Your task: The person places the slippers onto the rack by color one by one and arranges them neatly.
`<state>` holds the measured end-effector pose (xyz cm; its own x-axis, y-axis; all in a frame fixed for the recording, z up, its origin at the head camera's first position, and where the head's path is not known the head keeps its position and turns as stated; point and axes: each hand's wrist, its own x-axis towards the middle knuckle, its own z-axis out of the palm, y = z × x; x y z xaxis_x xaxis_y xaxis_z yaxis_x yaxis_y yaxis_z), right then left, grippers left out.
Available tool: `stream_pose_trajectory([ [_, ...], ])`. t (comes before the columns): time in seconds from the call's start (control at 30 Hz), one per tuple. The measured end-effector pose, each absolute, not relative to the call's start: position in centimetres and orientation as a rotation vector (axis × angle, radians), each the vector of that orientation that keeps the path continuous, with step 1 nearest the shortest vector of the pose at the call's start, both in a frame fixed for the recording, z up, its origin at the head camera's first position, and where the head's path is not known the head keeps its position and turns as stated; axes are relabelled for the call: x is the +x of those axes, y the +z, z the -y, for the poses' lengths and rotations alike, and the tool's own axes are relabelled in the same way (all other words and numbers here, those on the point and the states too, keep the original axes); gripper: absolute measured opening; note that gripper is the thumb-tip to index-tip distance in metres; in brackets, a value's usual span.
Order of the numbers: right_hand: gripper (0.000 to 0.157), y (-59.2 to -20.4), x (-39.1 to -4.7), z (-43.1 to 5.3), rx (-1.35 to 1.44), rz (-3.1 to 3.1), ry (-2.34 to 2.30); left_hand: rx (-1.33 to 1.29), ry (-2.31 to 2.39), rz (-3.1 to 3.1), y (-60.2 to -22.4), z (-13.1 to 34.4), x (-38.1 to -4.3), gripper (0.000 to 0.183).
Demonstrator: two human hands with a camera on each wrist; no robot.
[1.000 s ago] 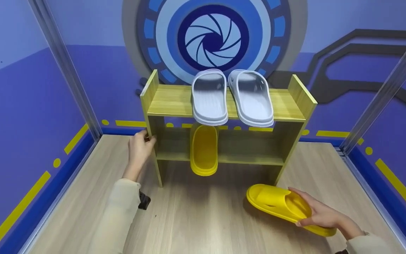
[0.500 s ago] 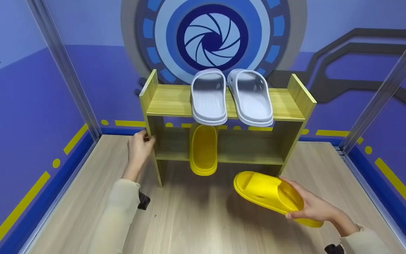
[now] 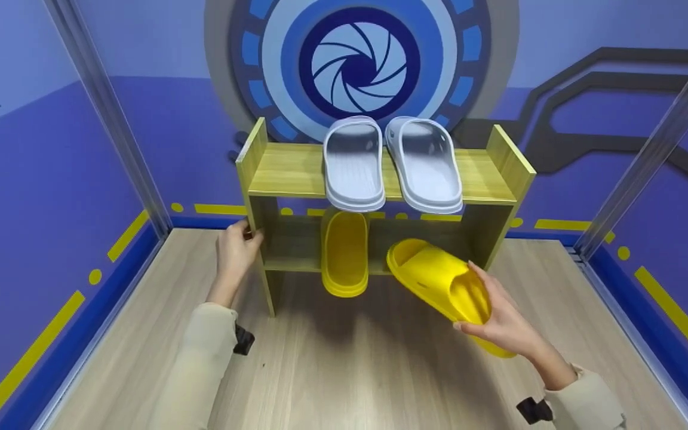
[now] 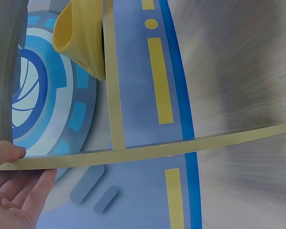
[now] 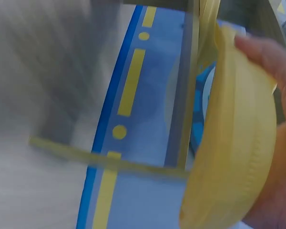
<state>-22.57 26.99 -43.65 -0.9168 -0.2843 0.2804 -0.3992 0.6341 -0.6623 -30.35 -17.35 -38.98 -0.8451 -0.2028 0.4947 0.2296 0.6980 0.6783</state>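
Note:
My right hand (image 3: 508, 319) grips a yellow slipper (image 3: 430, 272) by its heel end, thumb on the near side and fingers on the far side. The slipper is tilted, its toe pointing up and left, overlapping the lower shelf in the head view. In the right wrist view the slipper's side (image 5: 233, 138) fills much of the picture. My left hand (image 3: 238, 254) pinches the left side panel of a wooden shoe rack (image 3: 290, 170); the left wrist view shows thumb and fingers on either side of the panel's edge (image 4: 86, 158). Another yellow slipper (image 3: 346, 257) rests on the lower shelf, left of centre.
Two light grey clogs (image 3: 355, 173) stand side by side on the top shelf. The rack stands on a wood-grain tabletop (image 3: 320, 370). Blue printed walls (image 3: 33, 197) enclose the back and sides, with metal posts (image 3: 111, 113) at the corners.
My right hand has lifted the yellow slipper from low at the right, up and leftward to the lower shelf's height, tilting its toe upward. The left hand has stayed on the rack.

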Motion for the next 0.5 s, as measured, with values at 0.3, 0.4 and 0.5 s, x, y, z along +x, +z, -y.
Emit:
stream_pose_trajectory([
  [0.3, 0.097, -43.5, -24.0, -24.5, 0.341, 2.665, 0.951, -0.033, -1.028, 2.355, -39.1, 17.3, -30.5, 0.015],
  [0.4, 0.097, -43.4, -24.4, -23.9, 0.283, 2.686, 0.923, -0.033, -1.025, 2.347, -39.1, 17.3, -30.5, 0.015],
  [0.5, 0.097, -43.3, -24.8, -23.4, 0.239, 2.699, 0.891, -0.043, -1.013, 2.335, -39.1, 17.3, -30.5, 0.014],
])
